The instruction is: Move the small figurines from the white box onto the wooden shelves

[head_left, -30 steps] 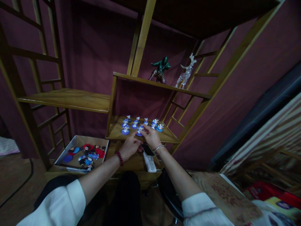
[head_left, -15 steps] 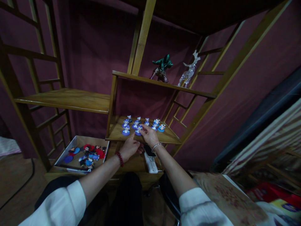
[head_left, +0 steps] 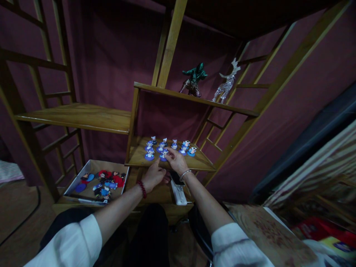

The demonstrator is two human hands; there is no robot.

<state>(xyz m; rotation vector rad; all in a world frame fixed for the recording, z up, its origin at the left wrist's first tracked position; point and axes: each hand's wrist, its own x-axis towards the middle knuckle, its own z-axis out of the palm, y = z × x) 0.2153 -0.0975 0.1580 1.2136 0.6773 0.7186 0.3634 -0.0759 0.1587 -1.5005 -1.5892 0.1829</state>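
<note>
Several small figurines on round bases stand in rows on the low wooden shelf point(head_left: 139, 160). My right hand point(head_left: 177, 161), with a silver bangle at the wrist, pinches a purple and white figurine point(head_left: 164, 155) in the front row. Left of that one stands a similar purple figurine point(head_left: 149, 154). My left hand point(head_left: 154, 175), wearing a red bead bracelet, is at the shelf's front edge, its index finger stretched toward the pinched figurine and nothing seen in its grasp. A blue-based figurine point(head_left: 191, 151) stands at the right end.
An open box point(head_left: 82, 171) of loose red, blue and black figurines is at lower left. A phone point(head_left: 177, 178) and a white object point(head_left: 179, 195) lie below the shelf. Above stand a green figure point(head_left: 195, 79) and a clear deer point(head_left: 226, 83).
The view has shifted slightly. Both hands stay almost where they were, with my right hand still on the same front figurine.
</note>
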